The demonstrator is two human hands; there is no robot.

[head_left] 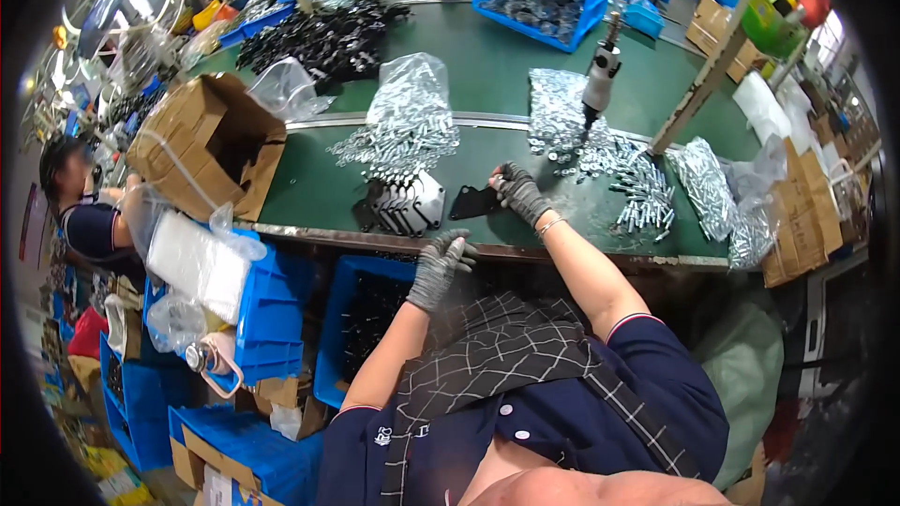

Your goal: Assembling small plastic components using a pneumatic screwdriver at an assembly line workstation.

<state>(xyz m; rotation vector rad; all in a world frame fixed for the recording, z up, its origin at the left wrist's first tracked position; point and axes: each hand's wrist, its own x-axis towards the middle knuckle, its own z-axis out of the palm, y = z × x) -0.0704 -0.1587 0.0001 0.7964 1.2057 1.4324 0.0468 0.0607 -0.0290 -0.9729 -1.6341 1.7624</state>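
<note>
My right hand [521, 193], in a grey glove, grips the right end of a flat black metal plate [472, 203] at the bench. A stack of similar brackets [405, 203] stands just left of it, dark with shiny faces. At the bench's front edge is my left hand [437, 270], also gloved, its fingers apart and nothing visible in them. Silver bolts and small fittings lie in a heap [412, 139] behind the stack. Another heap of long silver bolts [645, 195] lies to the right of my right hand.
A power screwdriver [601, 80] hangs over a bag of silver fittings [555, 98]. An open cardboard box [202, 145] sits at the left, black parts [323, 37] farther back. Blue crates [272, 319] stand below the bench edge. A metal post [708, 66] rises at right. Another person [89, 215] is at far left.
</note>
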